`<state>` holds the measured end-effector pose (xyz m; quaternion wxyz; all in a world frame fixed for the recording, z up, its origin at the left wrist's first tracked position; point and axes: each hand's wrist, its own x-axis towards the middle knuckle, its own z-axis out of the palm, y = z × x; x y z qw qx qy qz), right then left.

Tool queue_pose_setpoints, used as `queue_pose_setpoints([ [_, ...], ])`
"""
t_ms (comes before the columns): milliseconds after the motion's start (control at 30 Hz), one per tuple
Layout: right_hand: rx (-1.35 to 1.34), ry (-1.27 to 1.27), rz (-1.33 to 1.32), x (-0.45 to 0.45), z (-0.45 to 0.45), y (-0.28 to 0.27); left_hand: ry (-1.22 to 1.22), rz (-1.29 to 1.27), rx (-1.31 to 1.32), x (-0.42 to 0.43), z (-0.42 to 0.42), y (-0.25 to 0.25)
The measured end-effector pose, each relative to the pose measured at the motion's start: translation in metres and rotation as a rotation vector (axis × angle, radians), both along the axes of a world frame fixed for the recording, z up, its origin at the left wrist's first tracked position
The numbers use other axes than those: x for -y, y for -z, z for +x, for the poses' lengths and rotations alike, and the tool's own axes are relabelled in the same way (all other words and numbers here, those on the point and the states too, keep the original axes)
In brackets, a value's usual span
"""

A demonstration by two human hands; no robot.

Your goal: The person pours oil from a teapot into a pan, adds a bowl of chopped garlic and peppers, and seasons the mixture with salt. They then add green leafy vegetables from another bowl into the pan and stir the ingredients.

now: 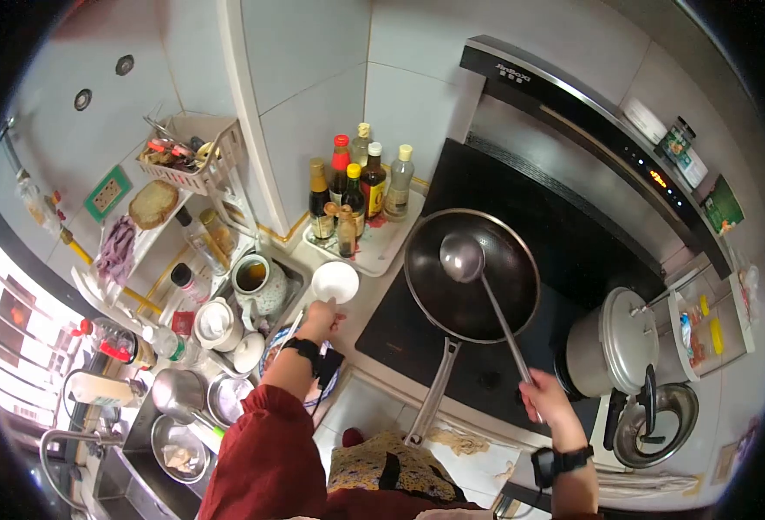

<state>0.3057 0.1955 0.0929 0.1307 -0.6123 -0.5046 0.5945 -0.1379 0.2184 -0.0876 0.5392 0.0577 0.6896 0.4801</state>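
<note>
My right hand [545,397] is wrapped round the handle of a metal ladle [463,257], whose round bowl rests inside a dark wok [426,290] on the black cooktop [391,334]. The wok's long metal handle points toward me, and no hand touches it. At the left, my left hand [321,321] has its fingers closed at the near edge of a small white bowl [335,282] on the counter. Under my left forearm is a patterned plate [334,381], partly hidden by the arm.
Sauce bottles [372,186] crowd a white tray behind the bowl. A large pressure cooker [612,342] and a metal basin [684,416] stand at the right. Left are a speckled jug [265,299], jars, a metal pan [177,392] and the sink [126,481]. A range hood [573,113] overhangs the cooktop.
</note>
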Motion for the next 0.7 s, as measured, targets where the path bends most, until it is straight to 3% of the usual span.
queue_pose_setpoints([
  [67,0.189,-0.060,0.220,-0.017,-0.005,0.011,0.184,-0.109,-0.272,0.010,-0.001,-0.023],
  [100,0.321,-0.041,0.436,-0.023,0.003,0.031,0.153,0.002,-0.345,0.021,0.000,-0.034],
  [133,0.320,-0.040,0.436,-0.022,0.016,0.031,0.154,0.002,-0.346,0.033,-0.001,-0.045],
  [200,0.737,-0.365,0.983,-0.020,0.044,0.023,0.021,0.279,-0.707,0.059,-0.006,-0.066],
  [267,0.671,-0.288,0.622,-0.006,0.074,0.007,-0.021,0.418,-1.024,0.094,-0.020,-0.087],
  [333,0.596,-0.324,0.311,0.011,0.073,-0.048,-0.115,0.347,-1.178,0.123,-0.029,-0.112],
  [400,0.496,-0.297,0.083,0.022,0.066,-0.091,-0.189,0.324,-1.242,0.143,-0.054,-0.105],
  [533,0.261,-0.245,-0.108,0.020,0.057,-0.093,-0.180,0.094,-1.284,0.150,-0.081,-0.081],
  [600,-0.043,-0.077,-0.224,0.021,0.046,-0.076,-0.175,0.079,-1.197,0.138,-0.078,-0.075],
  [667,-0.083,-0.069,-0.078,0.029,0.034,-0.059,-0.193,0.053,-1.081,0.124,-0.086,-0.053],
  [700,-0.134,-0.047,-0.007,0.036,0.027,-0.057,-0.178,0.006,-1.147,0.119,-0.088,-0.047],
])
